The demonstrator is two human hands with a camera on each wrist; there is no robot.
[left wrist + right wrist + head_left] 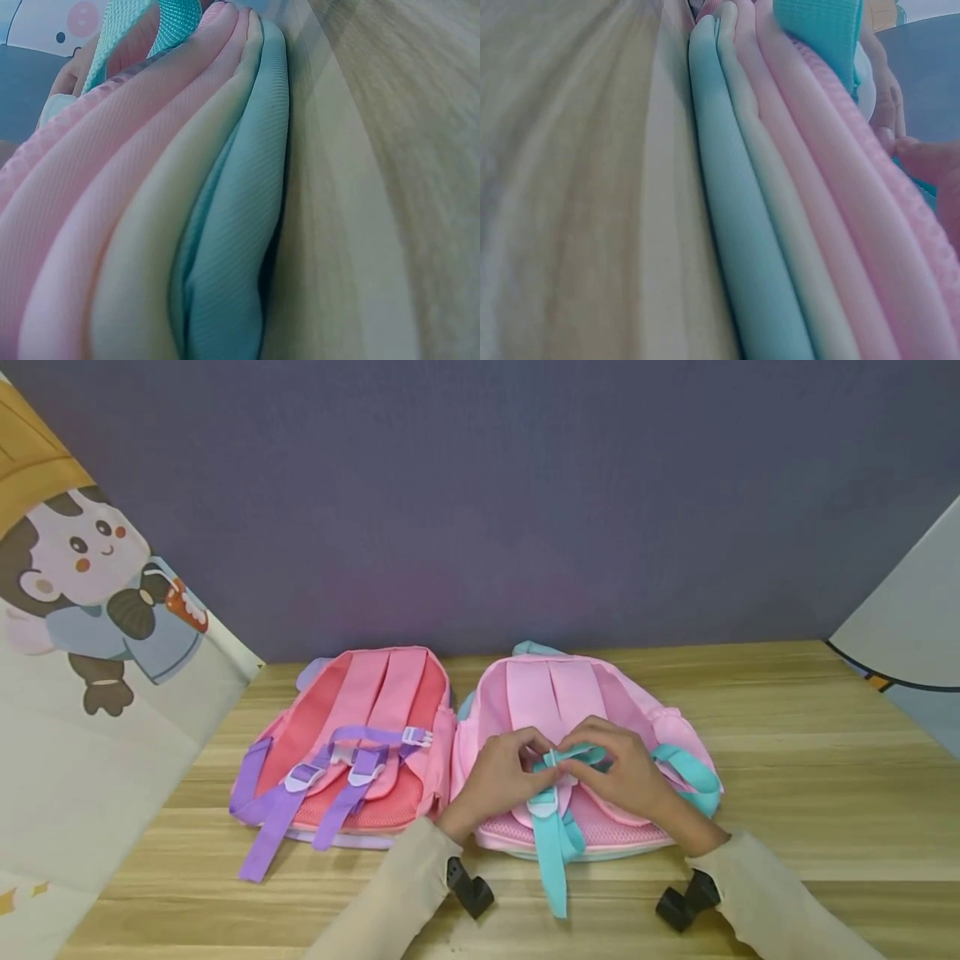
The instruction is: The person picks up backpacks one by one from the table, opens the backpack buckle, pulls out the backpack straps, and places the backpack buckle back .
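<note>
A light pink backpack (491,710) with teal trim lies with its shoulder straps up. Over its lower middle, both hands meet at a teal webbing strap (552,860) with a white buckle (543,803). My left hand (495,777) pinches the webbing beside a narrow white clip piece (553,758). From the other side, my right hand (626,777) pinches a looped part of the same teal webbing. The fingertips partly hide the clip. In the wrist views the bag's layered pink, cream and teal edge (240,195) fills much of the picture.
To the left, touching the pink bag, lies a coral backpack (427,693) with purple straps (273,835) and white buckles. Another teal strap (690,772) loops out at the pink bag's right side. Both bags rest on a wooden table (825,777) before a dark panel (525,510).
</note>
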